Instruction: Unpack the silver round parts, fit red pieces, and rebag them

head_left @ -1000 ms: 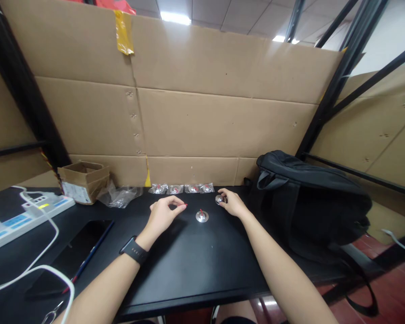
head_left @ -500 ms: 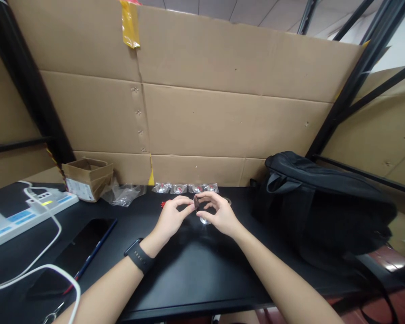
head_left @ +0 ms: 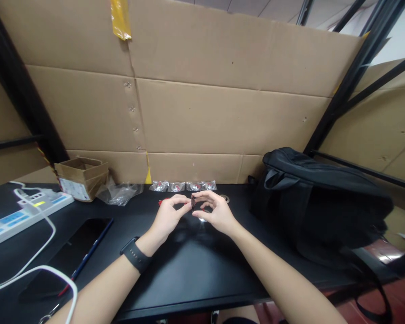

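Above the middle of the black table, my two hands meet at a small dark round disc (head_left: 193,203), seen nearly edge-on. My left hand (head_left: 170,216), with a black watch (head_left: 135,254) on the wrist, pinches the disc's left side between thumb and fingertips. My right hand (head_left: 216,213) curves round the other side, its fingers and thumb on the disc's edge. Just under the right hand a shiny silvery round piece (head_left: 202,216) is partly hidden. Some small red pieces (head_left: 162,201) lie behind the left hand. A ring-shaped piece (head_left: 225,198) shows behind the right hand.
Several clear packets (head_left: 177,186) line the back by the cardboard wall (head_left: 189,117). To the left are an open carton (head_left: 83,177), crumpled plastic (head_left: 118,193), a power strip (head_left: 54,204), a white cable (head_left: 50,267) and a phone (head_left: 77,252). A black bag (head_left: 317,207) fills the right.
The view has shifted slightly, so the scene sits a little further left and higher. Both hands keep their hold on the disc, with hardly any change in the fingers.
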A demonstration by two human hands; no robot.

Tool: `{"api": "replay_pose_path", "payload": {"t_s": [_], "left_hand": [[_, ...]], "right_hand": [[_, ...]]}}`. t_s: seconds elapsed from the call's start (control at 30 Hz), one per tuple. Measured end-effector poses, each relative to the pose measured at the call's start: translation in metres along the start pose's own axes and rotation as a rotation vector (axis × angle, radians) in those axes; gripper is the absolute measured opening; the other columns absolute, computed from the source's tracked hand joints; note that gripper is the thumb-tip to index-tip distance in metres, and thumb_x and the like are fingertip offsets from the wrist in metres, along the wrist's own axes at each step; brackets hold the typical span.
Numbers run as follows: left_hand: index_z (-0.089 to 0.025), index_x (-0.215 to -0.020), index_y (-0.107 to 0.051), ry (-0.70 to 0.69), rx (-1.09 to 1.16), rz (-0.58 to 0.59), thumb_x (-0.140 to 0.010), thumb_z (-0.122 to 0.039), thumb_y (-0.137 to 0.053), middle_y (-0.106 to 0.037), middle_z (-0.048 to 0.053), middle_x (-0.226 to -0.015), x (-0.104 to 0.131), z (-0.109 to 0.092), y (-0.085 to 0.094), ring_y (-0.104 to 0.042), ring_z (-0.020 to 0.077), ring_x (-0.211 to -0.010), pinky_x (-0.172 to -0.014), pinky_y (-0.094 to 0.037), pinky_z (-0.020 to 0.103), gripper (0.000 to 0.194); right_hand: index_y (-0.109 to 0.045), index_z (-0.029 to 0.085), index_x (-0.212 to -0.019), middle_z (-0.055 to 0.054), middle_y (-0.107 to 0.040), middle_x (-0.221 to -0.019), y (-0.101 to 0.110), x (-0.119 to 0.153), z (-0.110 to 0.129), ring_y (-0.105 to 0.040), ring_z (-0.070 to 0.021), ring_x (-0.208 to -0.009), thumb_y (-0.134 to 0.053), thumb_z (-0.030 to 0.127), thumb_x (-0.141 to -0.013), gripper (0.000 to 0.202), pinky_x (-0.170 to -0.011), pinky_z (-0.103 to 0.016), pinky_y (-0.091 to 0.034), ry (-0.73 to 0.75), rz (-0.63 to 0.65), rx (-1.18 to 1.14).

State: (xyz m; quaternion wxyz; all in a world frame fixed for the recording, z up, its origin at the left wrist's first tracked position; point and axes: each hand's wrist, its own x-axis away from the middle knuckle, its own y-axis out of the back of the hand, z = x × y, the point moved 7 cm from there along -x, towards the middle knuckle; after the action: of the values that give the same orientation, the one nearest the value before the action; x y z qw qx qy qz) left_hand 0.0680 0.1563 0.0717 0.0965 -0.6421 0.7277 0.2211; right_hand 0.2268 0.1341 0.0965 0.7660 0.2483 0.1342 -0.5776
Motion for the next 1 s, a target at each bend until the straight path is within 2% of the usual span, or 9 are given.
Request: {"api": "replay_pose_path", "payload": {"t_s": [0.13,0.3,0.53,0.63,0.73,0.87,1.0], "left_hand": [[-0.019,-0.087,-0.077,-0.011,-0.036,-0.010,-0.078,-0.040,-0.074,-0.073,0.007,-0.095,0.000,0.000,0.001,-0.067,0.0217,-0.093,-0.091,-0.049,0.034,0.023],[-0.020,-0.082,-0.076,-0.091,-0.151,-0.012,-0.080,-0.036,-0.072,-0.071,0.006,-0.093,0.001,-0.009,0.002,-0.066,0.0210,-0.090,-0.087,-0.049,0.033,0.017],[-0.025,-0.083,-0.075,-0.175,-0.520,-0.099,-0.086,-0.031,-0.064,-0.070,0.004,-0.100,0.008,-0.029,0.005,-0.062,0.0237,-0.103,-0.088,-0.043,0.037,0.013],[-0.025,-0.082,-0.076,-0.221,-0.632,-0.112,-0.087,-0.029,-0.064,-0.071,0.004,-0.099,0.012,-0.036,0.002,-0.060,0.0243,-0.103,-0.087,-0.038,0.039,0.014],[-0.027,-0.083,-0.076,-0.252,-0.640,-0.100,-0.088,-0.031,-0.065,-0.071,0.003,-0.099,0.014,-0.040,-0.001,-0.060,0.0237,-0.101,-0.084,-0.036,0.038,0.013],[-0.028,-0.085,-0.077,-0.209,-0.605,-0.095,-0.087,-0.032,-0.066,-0.070,0.002,-0.098,0.012,-0.039,0.000,-0.060,0.0232,-0.102,-0.084,-0.037,0.037,0.012],[-0.027,-0.086,-0.077,-0.171,-0.571,-0.100,-0.087,-0.033,-0.066,-0.070,0.004,-0.098,0.010,-0.038,0.004,-0.060,0.0236,-0.102,-0.086,-0.039,0.038,0.013]], "right_hand": [[-0.066,0.023,-0.113,-0.009,-0.070,-0.119,0.000,0.000,-0.002,-0.068,-0.0246,-0.107,-0.085,0.032,-0.070,0.048,-0.080,-0.034,-0.056,-0.008,-0.016,-0.014],[-0.069,0.021,-0.098,-0.010,-0.069,-0.123,0.001,0.001,-0.005,-0.070,-0.0244,-0.103,-0.087,0.034,-0.067,0.038,-0.081,-0.035,-0.056,-0.017,-0.019,-0.025],[-0.068,0.021,-0.096,-0.011,-0.071,-0.118,-0.001,0.002,-0.012,-0.073,-0.0241,-0.096,-0.087,0.039,-0.065,0.041,-0.079,-0.035,-0.059,-0.084,-0.052,-0.034],[-0.067,0.020,-0.094,-0.010,-0.073,-0.109,0.000,0.003,-0.019,-0.074,-0.0242,-0.090,-0.088,0.041,-0.062,0.044,-0.078,-0.035,-0.060,-0.144,-0.064,-0.092],[-0.069,0.019,-0.094,-0.007,-0.075,-0.100,0.000,0.003,-0.026,-0.075,-0.0232,-0.081,-0.089,0.041,-0.062,0.044,-0.072,-0.033,-0.060,-0.214,-0.053,-0.154],[-0.070,0.019,-0.090,-0.008,-0.074,-0.107,0.002,0.003,-0.022,-0.076,-0.0236,-0.084,-0.090,0.037,-0.061,0.039,-0.075,-0.033,-0.060,-0.212,-0.048,-0.206],[-0.074,0.017,-0.092,-0.012,-0.072,-0.114,0.001,0.003,-0.017,-0.075,-0.0250,-0.088,-0.081,0.042,-0.074,0.032,-0.076,-0.035,-0.061,-0.204,-0.036,-0.202]]}}
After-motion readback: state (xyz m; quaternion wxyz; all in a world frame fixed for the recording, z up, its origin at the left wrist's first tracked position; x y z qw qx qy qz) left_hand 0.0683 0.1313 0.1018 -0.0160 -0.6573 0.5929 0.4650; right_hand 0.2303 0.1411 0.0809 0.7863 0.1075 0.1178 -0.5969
